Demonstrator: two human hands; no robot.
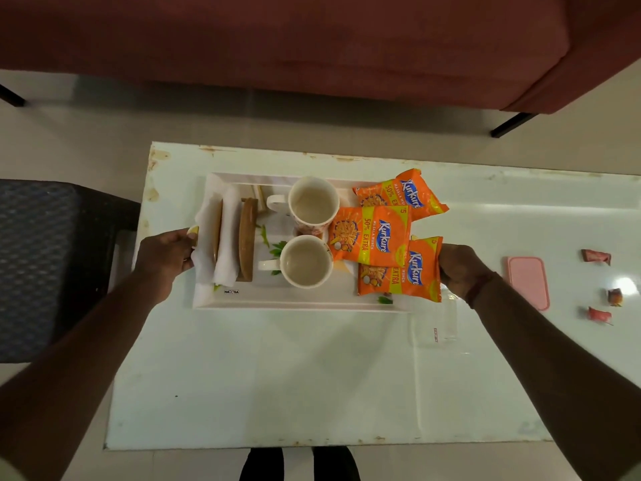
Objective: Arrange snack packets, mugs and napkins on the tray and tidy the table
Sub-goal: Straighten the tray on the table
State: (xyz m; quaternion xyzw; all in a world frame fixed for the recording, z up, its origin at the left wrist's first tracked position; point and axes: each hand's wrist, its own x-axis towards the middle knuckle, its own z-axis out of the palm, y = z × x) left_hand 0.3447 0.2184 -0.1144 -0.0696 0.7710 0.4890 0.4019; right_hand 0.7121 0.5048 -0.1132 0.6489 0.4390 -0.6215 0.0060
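Holding white tray (295,303) on table (277,376): 2 mugs (314,203), look empty; 3 orange snack pkts (371,237); napkins (229,237) in brown holder (248,248). L hand (166,253) curled round left rim; R hand (461,269) at right end, fingers hidden, grip can't tell.

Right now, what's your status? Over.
Left hand grips tray's left end. Right hand at right end, fingers hidden behind packet. Mugs, napkins, packets aboard. Wrappers, pink lid on table.
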